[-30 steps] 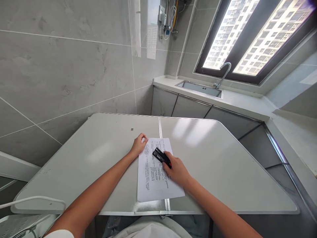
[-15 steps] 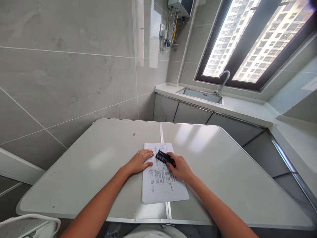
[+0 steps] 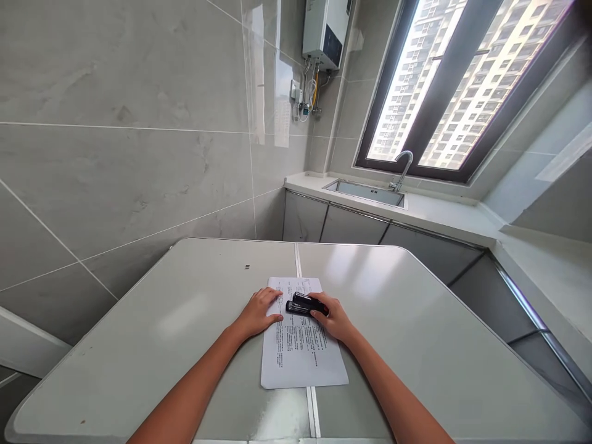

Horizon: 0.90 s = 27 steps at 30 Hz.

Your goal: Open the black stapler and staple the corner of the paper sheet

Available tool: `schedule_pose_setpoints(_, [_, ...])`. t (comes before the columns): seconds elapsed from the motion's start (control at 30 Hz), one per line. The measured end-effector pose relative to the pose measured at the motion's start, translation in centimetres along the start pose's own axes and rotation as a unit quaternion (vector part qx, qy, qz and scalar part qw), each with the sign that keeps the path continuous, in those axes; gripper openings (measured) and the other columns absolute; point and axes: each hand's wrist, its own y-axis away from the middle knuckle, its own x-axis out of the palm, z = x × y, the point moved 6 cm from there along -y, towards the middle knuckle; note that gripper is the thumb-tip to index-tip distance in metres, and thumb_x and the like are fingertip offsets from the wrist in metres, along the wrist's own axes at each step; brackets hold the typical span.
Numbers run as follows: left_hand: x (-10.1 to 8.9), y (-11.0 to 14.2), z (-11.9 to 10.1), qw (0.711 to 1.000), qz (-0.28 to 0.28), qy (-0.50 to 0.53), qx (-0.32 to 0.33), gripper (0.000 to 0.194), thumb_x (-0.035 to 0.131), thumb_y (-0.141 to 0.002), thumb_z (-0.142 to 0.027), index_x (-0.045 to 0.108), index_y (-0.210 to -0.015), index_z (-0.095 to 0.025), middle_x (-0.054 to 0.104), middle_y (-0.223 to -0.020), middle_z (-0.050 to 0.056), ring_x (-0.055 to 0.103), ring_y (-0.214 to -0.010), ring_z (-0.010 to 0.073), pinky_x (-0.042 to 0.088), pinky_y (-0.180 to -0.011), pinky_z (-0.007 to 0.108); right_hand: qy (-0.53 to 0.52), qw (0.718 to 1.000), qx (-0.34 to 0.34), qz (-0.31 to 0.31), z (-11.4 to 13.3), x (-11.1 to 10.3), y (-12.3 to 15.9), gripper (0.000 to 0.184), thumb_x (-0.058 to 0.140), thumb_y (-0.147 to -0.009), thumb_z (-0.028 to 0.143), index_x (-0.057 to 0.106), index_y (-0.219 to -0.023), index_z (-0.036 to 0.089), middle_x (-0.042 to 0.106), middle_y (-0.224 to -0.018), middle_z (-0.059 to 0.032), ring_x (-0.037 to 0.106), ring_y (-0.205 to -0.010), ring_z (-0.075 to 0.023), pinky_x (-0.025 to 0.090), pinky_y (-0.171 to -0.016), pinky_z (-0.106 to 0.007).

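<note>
Printed sheets of paper lie on the table in front of me, their text running up the page. My left hand lies on the paper's left edge with thumb and fingers apart, holding nothing. In my right hand is a black stapler, gripped at its right end by thumb and fingers. It is over the upper part of the sheets, its head pointing left toward my left hand, and its two arms are spread apart. My right palm hides the stapler's rear.
The pale table has a white seam down its middle. A small dark piece lies beyond the paper. Past the table are a counter with a sink and tap, a window, and a wall-mounted water heater.
The stapler has turned from slanted to nearly level, and its arms now show spread apart. My left hand stays on the paper's edge. The camera view has tilted up slightly.
</note>
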Motion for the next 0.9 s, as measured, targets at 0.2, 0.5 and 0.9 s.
schedule_pose_setpoints(0.2, [0.1,-0.1,-0.8,1.0,0.021,0.004,-0.001,0.049,0.076,-0.088,-0.032,0.061,-0.135,-0.027,0.067,-0.139,0.006,0.057,-0.129,0.0293,0.04,-0.11,0.048,0.011,0.999,-0.025,0.032,0.1,0.1,0.0,0.038,0.06,-0.096,0.028,0.064,-0.133,0.025,0.071,-0.114,-0.0088,0.066,-0.102,-0.0268,0.054,-0.092,-0.044])
schedule_pose_setpoints(0.5, [0.0,-0.2,-0.7,1.0,0.03,0.009,-0.002,0.041,0.076,-0.088,-0.035,0.067,-0.127,-0.028,0.068,-0.137,0.005,0.058,-0.129,0.0293,0.04,-0.108,0.047,0.041,0.997,-0.044,0.044,0.7,0.1,-0.2,0.038,0.058,-0.099,0.026,0.061,-0.137,0.027,0.069,-0.121,-0.0088,0.064,-0.11,-0.0269,0.053,-0.097,-0.046])
schedule_pose_setpoints(0.9, [0.4,-0.4,-0.9,0.999,0.023,-0.03,0.0,0.034,0.074,-0.089,-0.043,0.073,-0.12,-0.029,0.068,-0.133,0.005,0.06,-0.121,0.029,0.041,-0.105,0.047,0.099,0.994,0.013,0.033,-0.6,-1.4,-0.1,0.037,0.076,-0.088,0.036,0.068,-0.122,0.025,0.07,-0.104,-0.006,0.064,-0.095,-0.0245,0.052,-0.088,-0.043])
